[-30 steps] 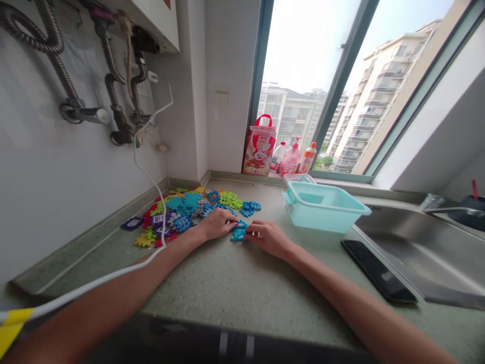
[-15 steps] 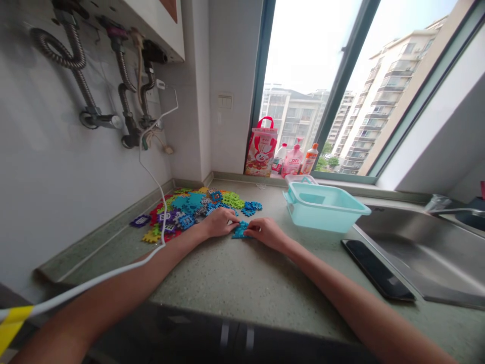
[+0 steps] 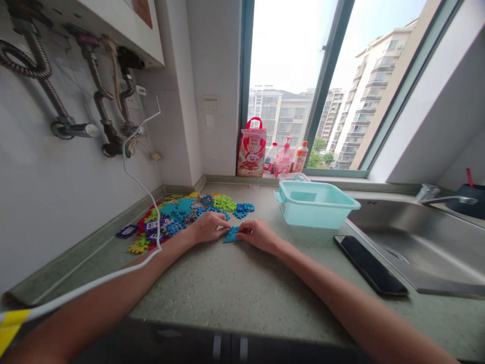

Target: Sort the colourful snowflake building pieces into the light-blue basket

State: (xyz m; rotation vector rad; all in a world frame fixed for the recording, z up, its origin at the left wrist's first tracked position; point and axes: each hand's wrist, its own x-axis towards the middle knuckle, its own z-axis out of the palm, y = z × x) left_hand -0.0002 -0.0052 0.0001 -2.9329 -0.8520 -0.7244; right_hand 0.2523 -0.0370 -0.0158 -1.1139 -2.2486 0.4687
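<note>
Between my two hands a light-blue interlocking puzzle tile (image 3: 231, 234) lies at counter level. My left hand (image 3: 208, 226) has its thumb and finger closed at the tile's left upper edge. From the other side, my right hand (image 3: 258, 235) pinches the tile's right part, with its fingers curled. Whether one piece or joined pieces lie under the fingertips is hard to tell. Behind and left of my left hand spreads a pile of colourful interlocking tiles (image 3: 183, 206) in blue, green, purple, red and yellow. Several blue tiles (image 3: 243, 209) lie just beyond my hands.
A turquoise plastic tub (image 3: 316, 212) stands right of my hands, near a black phone (image 3: 370, 264) and a steel sink (image 3: 428, 253). A white cable (image 3: 113, 275) crosses above my left forearm. Bottles (image 3: 284, 159) and a red-handled bag (image 3: 252, 151) stand at the window.
The view has shifted slightly, so the scene sits further left. Both hands stay at the light-blue tile, with the left fingers slightly further toward its edge.
</note>
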